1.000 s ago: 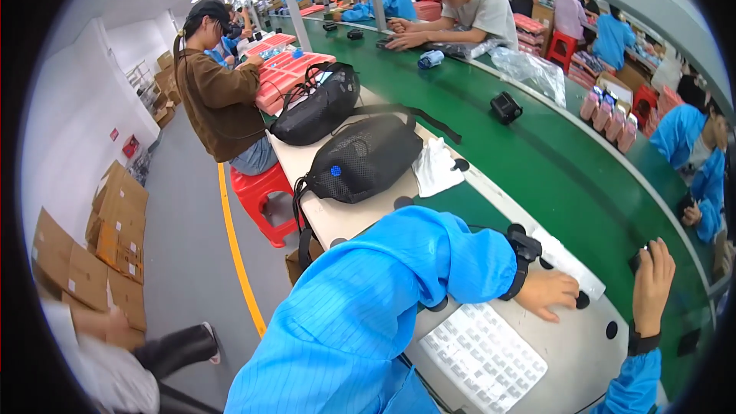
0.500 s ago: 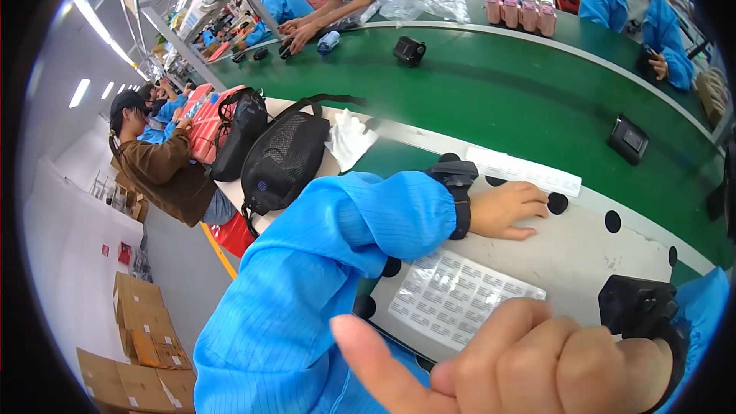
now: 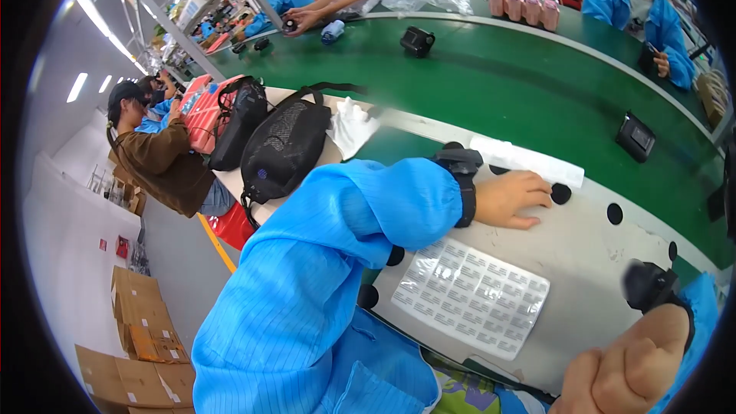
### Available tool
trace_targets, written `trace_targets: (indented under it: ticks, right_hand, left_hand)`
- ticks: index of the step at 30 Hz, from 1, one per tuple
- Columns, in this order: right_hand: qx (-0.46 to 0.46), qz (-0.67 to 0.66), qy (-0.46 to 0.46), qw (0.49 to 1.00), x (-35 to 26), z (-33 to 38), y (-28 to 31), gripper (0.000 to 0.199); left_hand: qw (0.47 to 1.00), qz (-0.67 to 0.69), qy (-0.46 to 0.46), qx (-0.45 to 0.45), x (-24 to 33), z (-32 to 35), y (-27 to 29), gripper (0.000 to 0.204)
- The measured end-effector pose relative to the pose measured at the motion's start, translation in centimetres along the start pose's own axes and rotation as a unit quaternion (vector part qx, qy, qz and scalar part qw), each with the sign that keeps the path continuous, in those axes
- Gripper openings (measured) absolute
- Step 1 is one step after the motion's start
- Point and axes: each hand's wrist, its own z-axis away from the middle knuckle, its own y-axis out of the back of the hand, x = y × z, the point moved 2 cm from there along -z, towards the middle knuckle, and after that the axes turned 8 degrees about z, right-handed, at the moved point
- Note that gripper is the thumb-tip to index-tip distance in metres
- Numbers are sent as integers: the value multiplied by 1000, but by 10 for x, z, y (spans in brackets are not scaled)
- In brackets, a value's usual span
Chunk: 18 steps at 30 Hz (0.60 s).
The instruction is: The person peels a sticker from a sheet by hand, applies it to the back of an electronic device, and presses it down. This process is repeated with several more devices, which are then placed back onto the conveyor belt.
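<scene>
Resting flat, fingers spread: left hand [image 3: 512,199] on grey tabletop [image 3: 590,261], beside black disc [image 3: 561,194]; right hand [image 3: 632,364] fisted, empty, near label sheet [image 3: 470,297].

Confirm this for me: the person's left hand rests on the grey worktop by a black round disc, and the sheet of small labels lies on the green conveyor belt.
Not quite. The left hand does rest on the grey worktop by a black round disc, but the sheet of small labels lies on that grey worktop too, not on the green conveyor belt, as the head view shows.
</scene>
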Motion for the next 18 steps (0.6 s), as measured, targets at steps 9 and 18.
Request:
trace_targets:
  ticks: [9,18]
  right_hand:
    - [-116,-21,-506,854,-26,76,-81,23]
    - [-86,-244,-681,685,-39,152,-219,49]
  left_hand:
    - [1000,-13,5,13,4,17,17,30]
    - [926,-194,232,226,-28,3,64,43]
